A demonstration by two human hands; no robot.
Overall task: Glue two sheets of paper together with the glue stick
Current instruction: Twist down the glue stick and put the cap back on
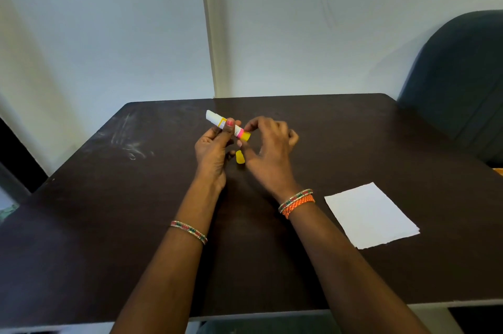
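My left hand point(213, 152) grips a white glue stick point(217, 120) around its middle, held above the dark table point(109, 224) with its white end pointing up and left. My right hand point(268, 148) pinches the stick's yellow base point(245, 136) between thumb and fingertips. A small yellow cap point(240, 157) lies on the table just below the stick, between both hands. White sheets of paper point(371, 215) lie stacked on the table to the right, beside my right forearm; a second edge shows under the top sheet.
A dark upholstered chair point(462, 75) stands at the table's far right corner. A pale wall runs along the table's far edge. Faint white smears point(128, 137) mark the tabletop at the left. The near table edge crosses under my forearms.
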